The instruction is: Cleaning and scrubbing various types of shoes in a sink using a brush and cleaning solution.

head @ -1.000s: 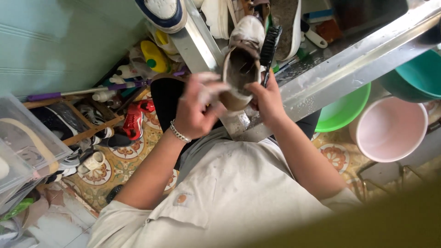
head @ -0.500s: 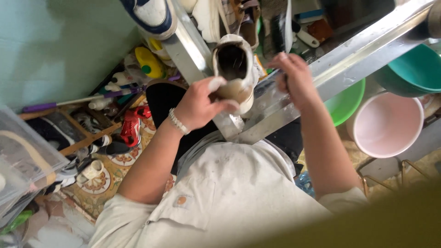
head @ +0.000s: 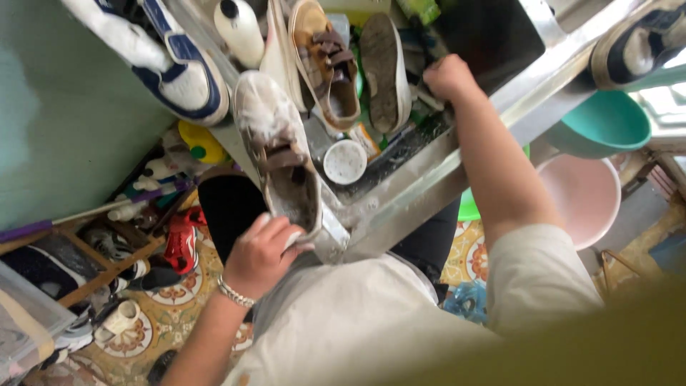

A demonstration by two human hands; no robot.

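left hand [head: 261, 254] gripped one soapy shoe [head: 280, 161] by its heel; right hand [head: 448, 75] was fisted, contents unclear, near two more shoes [head: 357, 68] in the sink [head: 429, 179]

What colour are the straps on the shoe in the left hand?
Brown; the straps cross a soapy whitish shoe held by the left hand, seen in the head view.

A pale beige short-sleeved shirt [head: 357, 322], dark trousers [head: 429, 239] — and a silver chain bracelet [head: 234, 294] on the left wrist.
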